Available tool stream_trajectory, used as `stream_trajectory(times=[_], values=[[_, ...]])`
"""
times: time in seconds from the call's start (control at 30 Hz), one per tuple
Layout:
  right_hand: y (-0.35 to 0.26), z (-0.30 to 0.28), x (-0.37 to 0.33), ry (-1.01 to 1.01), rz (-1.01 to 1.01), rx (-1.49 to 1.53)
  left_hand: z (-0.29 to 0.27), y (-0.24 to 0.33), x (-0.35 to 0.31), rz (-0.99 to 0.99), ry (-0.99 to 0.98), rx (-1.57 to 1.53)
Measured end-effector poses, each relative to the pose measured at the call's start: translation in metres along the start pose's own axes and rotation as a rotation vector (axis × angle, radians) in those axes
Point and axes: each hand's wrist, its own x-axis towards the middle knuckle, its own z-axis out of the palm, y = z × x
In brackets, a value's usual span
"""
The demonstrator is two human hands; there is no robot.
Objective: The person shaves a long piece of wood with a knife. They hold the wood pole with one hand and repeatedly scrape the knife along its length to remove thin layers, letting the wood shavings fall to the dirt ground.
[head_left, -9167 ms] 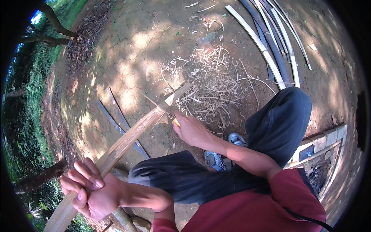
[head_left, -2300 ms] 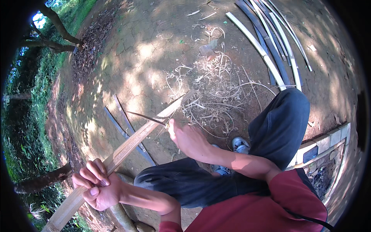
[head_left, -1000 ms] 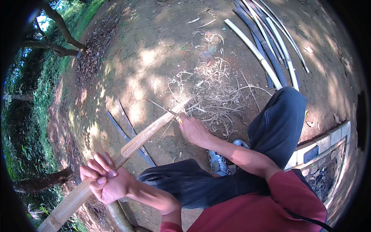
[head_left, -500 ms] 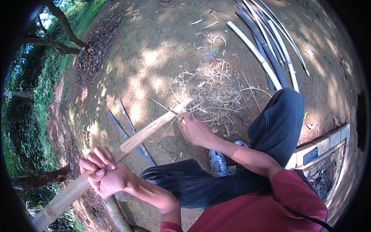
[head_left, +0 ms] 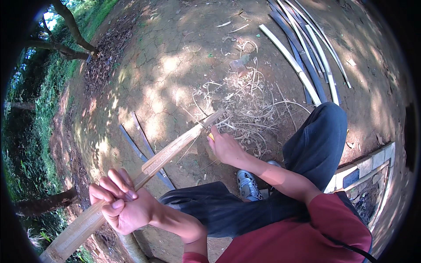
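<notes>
A long split bamboo piece (head_left: 169,154) slants from the lower left up toward the middle, its far part pale and shaved. My left hand (head_left: 125,204) is wrapped round its thicker lower stretch. Close to the narrow far end, my right hand (head_left: 228,149) is closed on a knife (head_left: 211,136), of which a bit of yellow handle shows. The thin blade appears to lie across the bamboo there, though its edge is hard to make out. Curled shavings (head_left: 245,109) lie on the ground just beyond this end.
Several long bamboo strips (head_left: 298,65), dark and pale, lie at the far right. Two dark strips (head_left: 147,149) lie under the held piece. A low tiled border (head_left: 364,171) stands at right, and tree trunks (head_left: 48,201) at left. My bent knees flank my shoe (head_left: 248,186).
Both hands have shifted slightly to the right, and the bamboo with them. Its tip sits a little farther right and higher. My grips look the same.
</notes>
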Motion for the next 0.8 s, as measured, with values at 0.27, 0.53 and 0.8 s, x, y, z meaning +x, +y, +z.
stream_trajectory(times=[0.27, 0.53, 0.8], values=[[-0.027, -0.019, -0.013, -0.102, -0.034, 0.012, 0.0, 0.004, 0.003, -0.044, -0.063, -0.011], [-0.025, -0.021, -0.008, -0.14, -0.016, -0.011, 0.003, 0.009, 0.003, -0.081, -0.074, -0.033], [0.006, -0.008, 0.008, -0.086, 0.002, -0.02, -0.016, 0.0, 0.014, -0.083, -0.121, -0.121]])
